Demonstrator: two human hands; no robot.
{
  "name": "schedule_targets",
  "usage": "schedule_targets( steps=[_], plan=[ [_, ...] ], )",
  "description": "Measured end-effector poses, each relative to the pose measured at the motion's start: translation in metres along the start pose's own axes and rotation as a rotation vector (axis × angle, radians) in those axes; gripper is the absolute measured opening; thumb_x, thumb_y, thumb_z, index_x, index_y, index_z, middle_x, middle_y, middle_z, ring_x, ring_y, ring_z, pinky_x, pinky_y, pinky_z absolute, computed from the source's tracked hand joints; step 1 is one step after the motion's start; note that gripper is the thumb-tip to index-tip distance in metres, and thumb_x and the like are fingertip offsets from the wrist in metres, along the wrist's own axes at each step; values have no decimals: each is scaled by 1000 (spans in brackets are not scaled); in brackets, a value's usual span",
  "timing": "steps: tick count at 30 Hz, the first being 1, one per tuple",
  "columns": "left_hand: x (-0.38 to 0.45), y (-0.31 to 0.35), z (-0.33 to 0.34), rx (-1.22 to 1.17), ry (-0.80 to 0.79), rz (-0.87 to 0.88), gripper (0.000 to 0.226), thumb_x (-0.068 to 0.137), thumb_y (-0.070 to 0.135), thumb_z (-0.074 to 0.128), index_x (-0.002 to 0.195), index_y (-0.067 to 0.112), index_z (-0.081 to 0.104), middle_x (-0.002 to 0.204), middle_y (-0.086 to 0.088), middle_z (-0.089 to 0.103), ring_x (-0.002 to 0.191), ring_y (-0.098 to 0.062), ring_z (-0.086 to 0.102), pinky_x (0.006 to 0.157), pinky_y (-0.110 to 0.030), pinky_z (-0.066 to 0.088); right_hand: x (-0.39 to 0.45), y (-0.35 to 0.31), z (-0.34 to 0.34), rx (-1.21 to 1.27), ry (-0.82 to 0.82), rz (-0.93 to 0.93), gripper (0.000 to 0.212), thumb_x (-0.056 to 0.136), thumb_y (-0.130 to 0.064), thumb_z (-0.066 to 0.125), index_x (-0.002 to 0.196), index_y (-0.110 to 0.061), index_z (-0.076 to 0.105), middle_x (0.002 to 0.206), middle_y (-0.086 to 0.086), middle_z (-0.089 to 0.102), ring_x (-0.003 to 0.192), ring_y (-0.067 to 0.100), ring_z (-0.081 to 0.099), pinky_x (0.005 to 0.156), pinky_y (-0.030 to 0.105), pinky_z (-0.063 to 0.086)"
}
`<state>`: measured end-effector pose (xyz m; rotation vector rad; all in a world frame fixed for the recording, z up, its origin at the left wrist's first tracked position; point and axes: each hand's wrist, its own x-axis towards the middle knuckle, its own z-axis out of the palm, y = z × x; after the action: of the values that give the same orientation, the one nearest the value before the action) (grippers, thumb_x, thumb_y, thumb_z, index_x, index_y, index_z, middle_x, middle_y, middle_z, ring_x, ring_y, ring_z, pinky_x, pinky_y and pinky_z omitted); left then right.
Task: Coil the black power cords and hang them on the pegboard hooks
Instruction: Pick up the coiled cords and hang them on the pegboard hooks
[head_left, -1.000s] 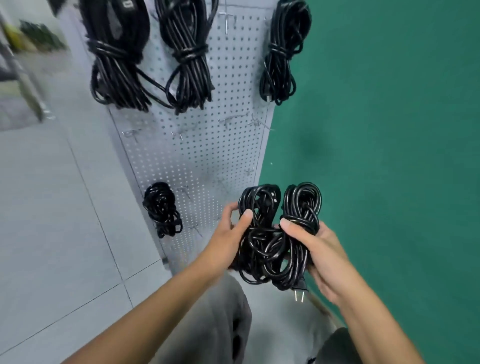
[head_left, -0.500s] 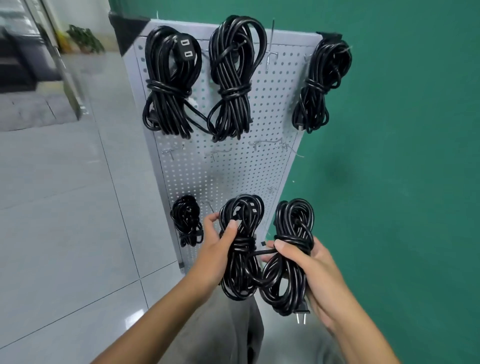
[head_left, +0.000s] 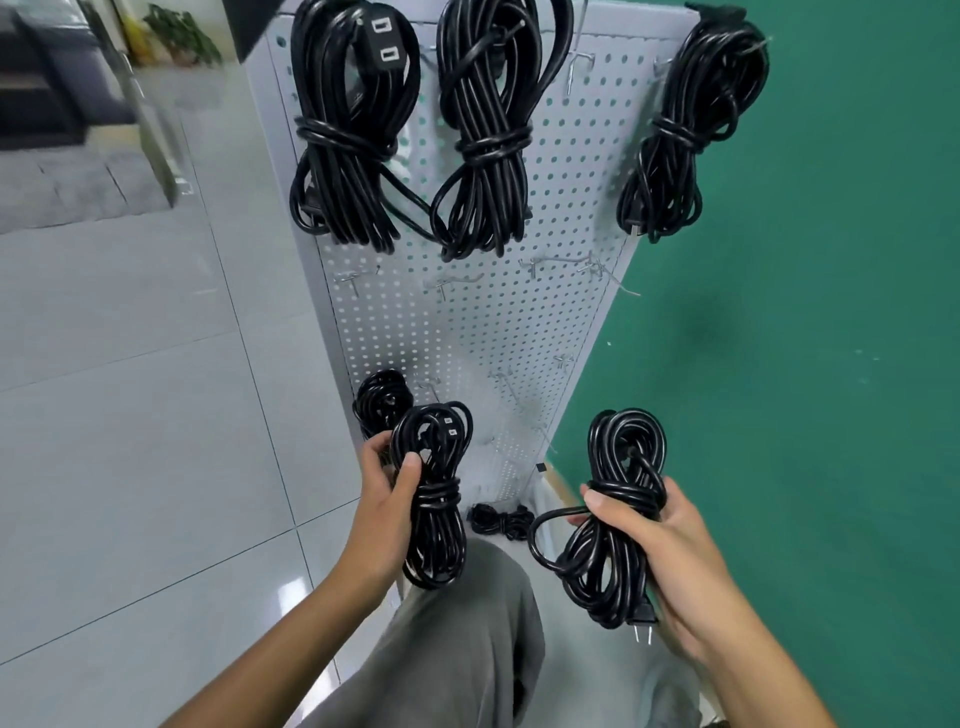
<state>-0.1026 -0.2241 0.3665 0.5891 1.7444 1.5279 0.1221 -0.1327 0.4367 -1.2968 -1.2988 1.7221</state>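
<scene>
My left hand grips a coiled black power cord in front of the lower part of the white pegboard. My right hand grips a second coiled cord with a two-pin plug at its bottom, held before the green wall. Three coiled cords hang on the top row of hooks: left cord, middle cord, right cord. A small coil hangs low on the board, just behind my left hand. Bare hooks stick out of the middle row.
A green wall stands right of the pegboard. Another black cord lies on the floor at the board's foot. Grey floor tiles spread to the left. My grey trouser leg is below the hands.
My hands have moved apart, separating the two coils that were held together. The view has tilted up, and more of the pegboard's top row shows.
</scene>
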Motion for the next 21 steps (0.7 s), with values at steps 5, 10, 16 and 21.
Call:
schedule_targets(
  steps=[5, 10, 16, 21],
  plan=[
    [21, -6, 6, -10, 2, 5, 29, 109, 41, 42, 137, 44, 35, 127, 4, 62, 118, -16, 62, 102, -43, 51, 7, 2, 2, 1, 0, 18, 41, 83, -10, 80, 119, -11, 61, 103, 8, 78, 92, 23, 77, 70, 25, 59],
    [44, -8, 25, 28, -12, -4, 33, 107, 41, 46, 136, 48, 32, 131, -6, 62, 120, -25, 60, 111, -50, 45, 13, 3, 7, -10, -3, 19, 43, 83, -9, 80, 120, -9, 60, 98, 6, 79, 91, 22, 76, 77, 29, 58],
    [64, -11, 34, 4, 31, 24, 34, 109, 28, 48, 139, 34, 32, 130, 4, 56, 117, -17, 57, 100, -34, 40, 16, 6, 6, -17, 6, 20, 45, 80, -7, 82, 120, -6, 60, 100, 9, 78, 91, 25, 76, 72, 27, 59],
    [81, -14, 37, 13, 42, 36, 42, 109, 26, 47, 147, 26, 29, 138, 2, 46, 124, -19, 47, 102, -33, 34, 19, 9, 6, -13, -2, 21, 47, 80, -7, 83, 120, -6, 59, 100, 8, 78, 92, 26, 76, 74, 29, 59]
  ],
)
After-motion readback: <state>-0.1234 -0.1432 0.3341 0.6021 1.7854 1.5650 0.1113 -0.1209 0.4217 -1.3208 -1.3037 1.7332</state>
